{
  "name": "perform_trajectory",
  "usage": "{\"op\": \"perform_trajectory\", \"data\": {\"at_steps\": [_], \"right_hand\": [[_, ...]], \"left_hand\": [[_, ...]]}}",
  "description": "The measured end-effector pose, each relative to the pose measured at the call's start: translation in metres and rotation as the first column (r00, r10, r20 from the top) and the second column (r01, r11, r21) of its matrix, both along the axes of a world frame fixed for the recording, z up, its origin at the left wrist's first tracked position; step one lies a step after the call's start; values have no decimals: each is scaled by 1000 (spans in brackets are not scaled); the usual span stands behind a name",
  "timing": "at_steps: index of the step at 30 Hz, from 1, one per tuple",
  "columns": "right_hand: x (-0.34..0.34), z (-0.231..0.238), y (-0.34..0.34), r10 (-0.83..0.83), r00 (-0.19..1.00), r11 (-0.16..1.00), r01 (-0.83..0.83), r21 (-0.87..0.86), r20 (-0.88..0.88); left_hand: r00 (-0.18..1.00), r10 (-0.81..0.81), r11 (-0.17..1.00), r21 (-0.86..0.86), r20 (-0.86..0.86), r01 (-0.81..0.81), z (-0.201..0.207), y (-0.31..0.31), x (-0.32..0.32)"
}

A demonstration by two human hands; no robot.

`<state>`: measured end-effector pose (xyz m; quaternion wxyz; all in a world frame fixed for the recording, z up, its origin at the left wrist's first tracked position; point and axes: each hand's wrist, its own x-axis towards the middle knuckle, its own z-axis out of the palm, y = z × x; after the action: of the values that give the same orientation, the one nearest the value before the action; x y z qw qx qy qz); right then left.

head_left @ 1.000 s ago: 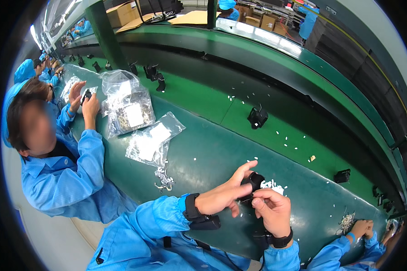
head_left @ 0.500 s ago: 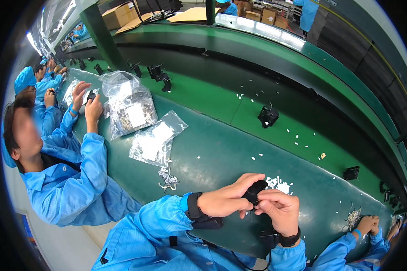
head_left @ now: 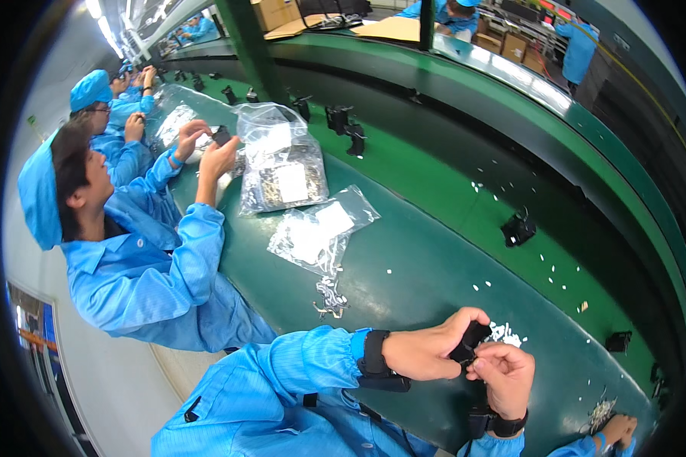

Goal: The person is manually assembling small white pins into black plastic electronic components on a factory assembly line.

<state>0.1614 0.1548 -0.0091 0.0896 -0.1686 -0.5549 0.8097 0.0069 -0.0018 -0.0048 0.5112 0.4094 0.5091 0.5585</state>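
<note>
My left hand is closed around a small black plastic part, its thumb and fingers on either side. At the part's near edge, the thumb and fingertips of my right hand pinch together; whatever is between them is too small to make out. A pile of small white pieces lies on the table just beyond my hands. To the left, a little heap of white and dark connectors or wires rests on the green tabletop.
A clear bag of white pieces and a fuller clear bag lie left of centre. Black assemblies, one a black unit, sit along the green strip beyond the table. A co-worker works at left; another person's hands are at lower right.
My view has swung left, so the whole scene sits farther right. Both hands stay together at the black part, with little visible change in grip.
</note>
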Motion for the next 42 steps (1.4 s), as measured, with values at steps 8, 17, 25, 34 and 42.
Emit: {"op": "perform_trajectory", "data": {"at_steps": [8, 17, 25, 34, 42], "right_hand": [[-3, -2, -3, 148, 986, 988, -145, -43, 82], [0, 15, 4, 153, 969, 988, -151, -24, 195], [-1, 13, -1, 78, 983, 994, -89, 57, 167], [-3, 19, -8, 80, 987, 983, -102, 155, 139], [0, 10, -6, 66, 992, 996, -72, 51, 105]], "left_hand": [[900, 127, 991, 87, -417, -99, -7, -9, 12], [872, 44, 997, 77, -487, -8, -15, -10, 15], [905, 53, 987, 159, -423, 17, -23, -8, 5], [904, 88, 985, 170, -418, -18, -27, -10, 2], [890, 54, 968, 242, -454, 65, -12, -6, -8]]}}
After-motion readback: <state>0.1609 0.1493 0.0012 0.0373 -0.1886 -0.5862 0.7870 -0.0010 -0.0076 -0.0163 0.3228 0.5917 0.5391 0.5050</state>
